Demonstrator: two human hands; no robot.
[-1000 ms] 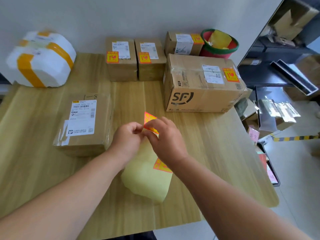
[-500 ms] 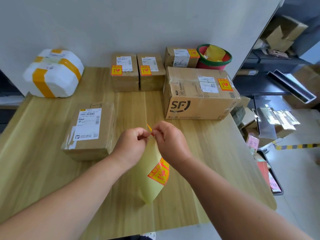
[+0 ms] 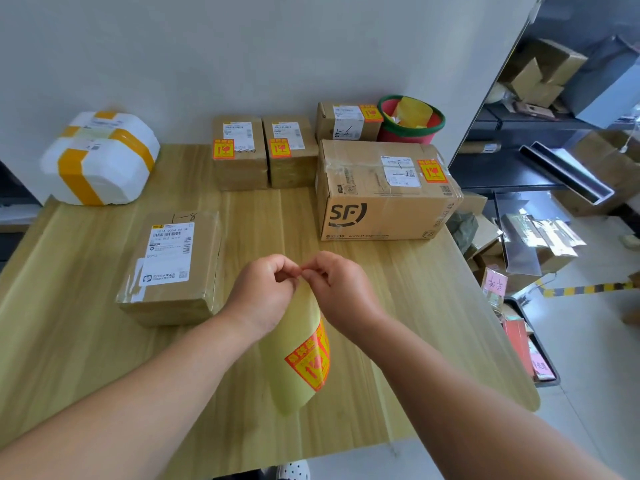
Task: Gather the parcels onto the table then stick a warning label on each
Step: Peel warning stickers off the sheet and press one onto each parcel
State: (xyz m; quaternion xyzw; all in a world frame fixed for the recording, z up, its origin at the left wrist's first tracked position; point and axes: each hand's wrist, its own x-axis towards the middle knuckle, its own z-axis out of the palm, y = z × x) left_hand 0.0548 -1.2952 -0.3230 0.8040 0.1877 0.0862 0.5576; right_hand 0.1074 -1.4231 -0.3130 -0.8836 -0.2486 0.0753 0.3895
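- Both hands are raised over the middle of the worktop (image 3: 86, 341), with their fingertips meeting
- Left hand (image 3: 263, 292): fingers curled, thumb and forefinger pinching the top edge of the backing sheet (image 3: 291, 382)
- Right hand (image 3: 343, 292): fingers curled, pinching the same top edge and touching the left fingertips; I cannot tell whether a peeled sticker sits between them
- The backing sheet is pale yellow and hangs curled from the pinch toward 6 o'clock, its lower end over the worktop
- One warning label (image 3: 310, 358), red and yellow, is on the sheet's right side, below the right wrist
- The flat parcel (image 3: 173, 268) lies at 9 o'clock from the hands, just beside the left hand; it carries a white shipping slip and no warning label shows on it
- The white foam box (image 3: 100, 157), bound with yellow tape, is at 10 o'clock, at the far left corner
- Two small cartons (image 3: 239, 150) (image 3: 291, 150) stand side by side at 12 o'clock, touching, each with a warning label on top
- The SF carton (image 3: 384, 192) is at 1 o'clock, labelled at its far right corner
- The rear carton (image 3: 346, 123) sits behind it, labelled, with a red basin (image 3: 429, 131) with a green rim to its right
- Shelving (image 3: 554, 133) stands at 2 o'clock off the worktop, holding loose cardboard
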